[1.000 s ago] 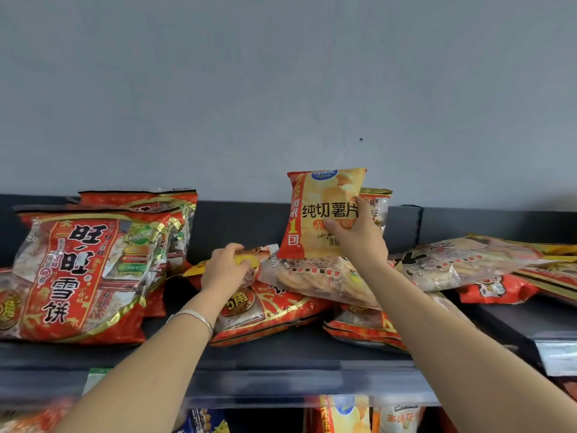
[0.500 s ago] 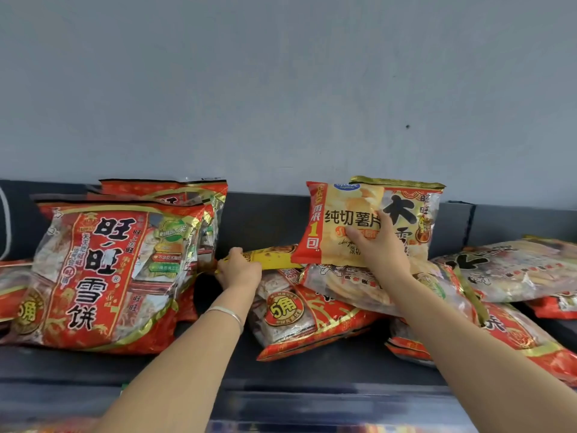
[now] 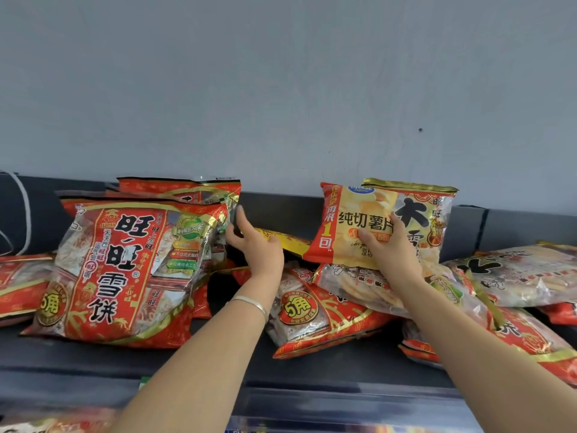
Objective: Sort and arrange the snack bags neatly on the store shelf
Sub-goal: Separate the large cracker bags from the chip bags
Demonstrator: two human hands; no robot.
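While the right hand (image 3: 392,250) presses the yellow potato-chip bag (image 3: 349,226) upright at centre right of the frame, its fingers lie spread flat across the bag's face, seemingly to keep it standing against the gold-topped rice-cracker bag (image 3: 431,220) behind it. Both sit on a slumped pile of clear and red bags (image 3: 327,310), which likely explains why a steadying palm is needed. The left hand (image 3: 254,248), a bracelet at its wrist, reaches into the gap at mid-frame; its fingers are extended and loosely spread, tips touching the edge of the tall red rice-cracker bags (image 3: 125,267) standing at the left, probably to brace them or push them aside. A flat yellow bag (image 3: 288,242) lies just behind that hand. Everything rests on the dark shelf (image 3: 218,360).
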